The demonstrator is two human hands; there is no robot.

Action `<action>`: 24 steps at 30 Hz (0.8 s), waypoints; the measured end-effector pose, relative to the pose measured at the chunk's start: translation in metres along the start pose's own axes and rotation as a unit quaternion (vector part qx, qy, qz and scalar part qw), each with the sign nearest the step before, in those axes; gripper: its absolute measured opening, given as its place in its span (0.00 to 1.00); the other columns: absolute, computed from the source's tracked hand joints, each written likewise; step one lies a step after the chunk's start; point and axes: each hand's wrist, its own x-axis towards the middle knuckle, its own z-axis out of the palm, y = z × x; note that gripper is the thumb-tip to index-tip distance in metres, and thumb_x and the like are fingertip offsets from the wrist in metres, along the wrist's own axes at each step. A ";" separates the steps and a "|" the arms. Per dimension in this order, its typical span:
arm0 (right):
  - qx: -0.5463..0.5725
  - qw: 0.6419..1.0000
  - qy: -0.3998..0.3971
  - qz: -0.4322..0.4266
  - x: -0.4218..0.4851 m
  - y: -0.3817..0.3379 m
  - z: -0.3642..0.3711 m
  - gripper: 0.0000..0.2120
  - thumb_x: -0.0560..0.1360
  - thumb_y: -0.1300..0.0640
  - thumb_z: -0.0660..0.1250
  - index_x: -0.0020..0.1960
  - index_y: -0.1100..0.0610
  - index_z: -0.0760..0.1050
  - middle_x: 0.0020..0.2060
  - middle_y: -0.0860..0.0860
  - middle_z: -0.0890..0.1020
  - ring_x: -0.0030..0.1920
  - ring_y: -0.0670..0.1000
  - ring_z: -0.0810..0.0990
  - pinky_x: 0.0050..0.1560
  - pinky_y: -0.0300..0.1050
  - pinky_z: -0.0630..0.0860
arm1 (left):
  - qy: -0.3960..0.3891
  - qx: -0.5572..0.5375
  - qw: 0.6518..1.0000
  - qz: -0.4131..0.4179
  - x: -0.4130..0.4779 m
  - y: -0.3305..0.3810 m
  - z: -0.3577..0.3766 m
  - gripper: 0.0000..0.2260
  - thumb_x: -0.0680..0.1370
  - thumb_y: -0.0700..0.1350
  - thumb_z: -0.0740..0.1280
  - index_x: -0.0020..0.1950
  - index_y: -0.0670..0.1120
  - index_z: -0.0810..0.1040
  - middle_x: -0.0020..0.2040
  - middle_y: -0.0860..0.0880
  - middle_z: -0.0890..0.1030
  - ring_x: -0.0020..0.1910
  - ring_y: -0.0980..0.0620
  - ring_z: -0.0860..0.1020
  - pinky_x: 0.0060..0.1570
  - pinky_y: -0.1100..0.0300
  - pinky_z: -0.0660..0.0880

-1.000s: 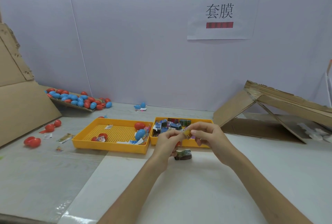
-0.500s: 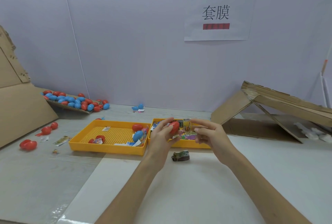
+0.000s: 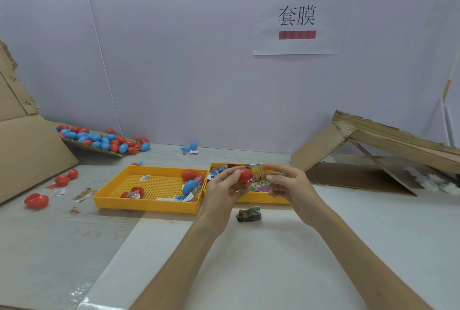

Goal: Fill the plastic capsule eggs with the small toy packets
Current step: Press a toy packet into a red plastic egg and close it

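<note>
Since a second ago, your two grips are sitting higher and a little apart, and the red capsule egg point(image 3: 244, 175) is now showing plainly. Your left grip point(image 3: 224, 190) is curling around that egg, holding it up over the right yellow tray point(image 3: 261, 199). Your right grip point(image 3: 291, 185) is pinching a small toy packet point(image 3: 258, 173) between thumb and fingertips, right against the egg; whether the packet is going into an opening is hard to tell. More packets point(image 3: 219, 173) are lying in that tray. A dark packet point(image 3: 249, 214) is resting on the surface point(image 3: 273, 260) just in front of it. The left yellow tray point(image 3: 149, 204) is carrying a blue egg point(image 3: 189, 186) and a red one. A pile of eggs point(image 3: 104, 139) is sitting at the back left.
</note>
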 end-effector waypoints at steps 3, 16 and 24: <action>0.003 1.000 0.005 -0.003 0.000 0.000 -0.001 0.14 0.77 0.67 0.67 0.52 0.51 0.85 0.36 0.52 0.82 0.31 0.50 0.79 0.37 0.41 0.76 | -0.007 -0.007 1.000 -0.003 0.000 0.002 -0.001 0.14 0.82 0.45 0.66 0.45 0.60 0.87 0.46 0.50 0.87 0.47 0.54 0.85 0.47 0.61 0.81; -0.038 0.999 -0.005 -0.020 0.000 0.002 0.001 0.14 0.78 0.68 0.66 0.49 0.52 0.86 0.35 0.51 0.83 0.31 0.50 0.79 0.35 0.39 0.77 | -0.040 0.027 0.999 0.004 0.001 -0.002 -0.003 0.09 0.80 0.42 0.69 0.59 0.49 0.85 0.58 0.43 0.84 0.53 0.49 0.84 0.48 0.60 0.79; -0.107 0.990 0.042 -0.076 0.000 0.005 0.002 0.03 0.78 0.60 0.71 0.46 0.58 0.83 0.32 0.51 0.83 0.31 0.48 0.80 0.36 0.42 0.76 | -0.057 0.080 0.995 0.015 0.002 -0.005 -0.002 0.13 0.77 0.36 0.71 0.59 0.49 0.84 0.51 0.52 0.86 0.52 0.55 0.83 0.48 0.62 0.79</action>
